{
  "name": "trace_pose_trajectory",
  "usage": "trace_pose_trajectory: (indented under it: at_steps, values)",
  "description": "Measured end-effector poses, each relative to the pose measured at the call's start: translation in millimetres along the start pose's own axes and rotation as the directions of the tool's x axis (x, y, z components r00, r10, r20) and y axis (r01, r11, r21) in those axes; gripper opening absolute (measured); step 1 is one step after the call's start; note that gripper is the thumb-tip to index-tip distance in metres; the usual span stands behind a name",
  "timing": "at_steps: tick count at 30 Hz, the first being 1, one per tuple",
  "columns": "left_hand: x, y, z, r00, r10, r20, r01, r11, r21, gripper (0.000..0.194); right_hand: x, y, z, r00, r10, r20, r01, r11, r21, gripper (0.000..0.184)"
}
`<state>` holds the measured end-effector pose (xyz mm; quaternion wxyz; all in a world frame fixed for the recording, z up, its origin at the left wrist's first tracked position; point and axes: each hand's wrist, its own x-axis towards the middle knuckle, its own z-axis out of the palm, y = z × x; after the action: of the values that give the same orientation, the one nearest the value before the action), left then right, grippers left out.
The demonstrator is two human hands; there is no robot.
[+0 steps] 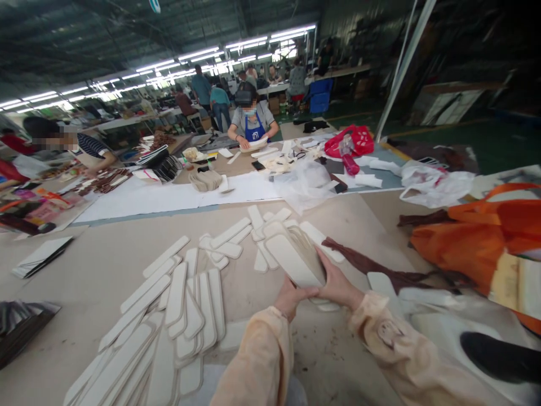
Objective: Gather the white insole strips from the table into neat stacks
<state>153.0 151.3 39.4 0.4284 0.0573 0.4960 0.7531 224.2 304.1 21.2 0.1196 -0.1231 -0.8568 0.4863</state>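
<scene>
Both my hands grip one stack of cream insole pieces (291, 256), held tilted above the table. My left hand (291, 298) clasps the near end of the stack from below. My right hand (338, 285) wraps round its right side. Several loose cream insole pieces (177, 293) lie spread on the table to the left, and more loose pieces (230, 239) lie just beyond the stack. Peach sleeves cover both my forearms.
An orange bag (473, 237) and a brown strap (372, 265) lie to the right. White sheets (169, 197), a red bag (353, 141) and plastic bags (435, 183) lie farther off. Across the table a person in a blue apron (252, 124) works; other people stand behind.
</scene>
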Motion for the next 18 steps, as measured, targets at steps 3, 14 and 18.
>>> trace_pose_trajectory:
  at_steps: [3,14,18]
  values:
    - [-1.5,25.9,2.7,0.985,-0.004,0.174,-0.031,0.98,0.195,0.093,-6.3,-2.3,-2.5,0.993,-0.104,-0.057,0.112,0.978,0.175,0.121]
    - [7.2,-17.3,-19.0,0.984,-0.015,0.178,-0.046,0.942,0.333,0.112,-34.8,41.1,26.9,0.997,-0.065,-0.032,0.073,0.922,0.381,0.133]
    - [7.8,-20.2,-20.8,0.97,0.031,0.241,-0.116,0.93,0.35,0.119,-46.5,41.8,28.8,1.0,-0.018,-0.022,0.026,0.888,0.46,0.139]
